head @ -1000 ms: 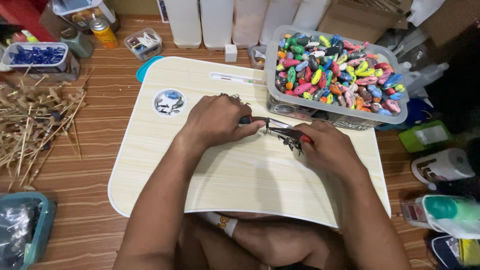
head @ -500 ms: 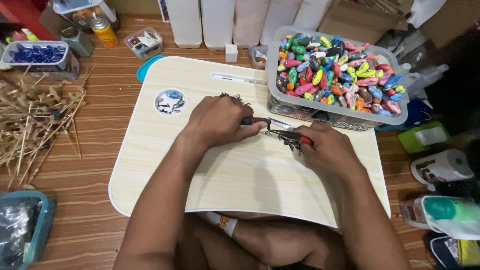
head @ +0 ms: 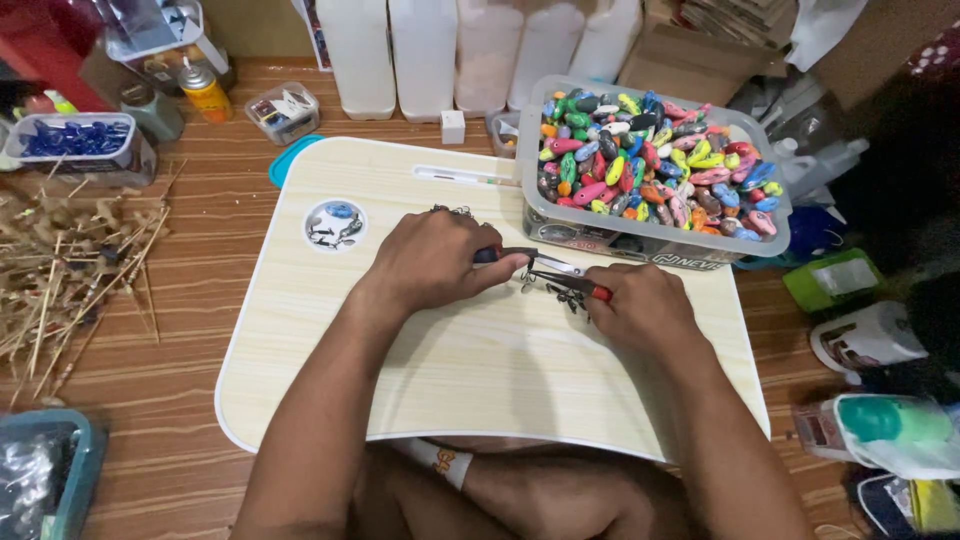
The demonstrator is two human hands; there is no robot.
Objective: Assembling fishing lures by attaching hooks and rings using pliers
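Note:
My left hand [head: 437, 262] rests on a pale wood-grain lap tray [head: 330, 330] and grips a small dark-handled tool [head: 488, 255] pointing right. My right hand [head: 640, 308] holds red-handled pliers [head: 572, 284] whose jaws point left and meet the other tool's tip. Between the two tools sits a small dark metal piece with hooks [head: 548, 283], partly hidden by my fingers. A few more small metal bits [head: 452, 211] lie just above my left hand.
A clear tub [head: 560, 225] of several colourful fishing lures [head: 650, 165] stands at the tray's far right. Thin sticks [head: 70, 280] lie on the floor at left, near a tub of blue pieces [head: 70, 140]. White jugs [head: 420, 50] line the back.
Both hands have stayed in place over the tray; the tools have shifted only slightly against the small metal piece.

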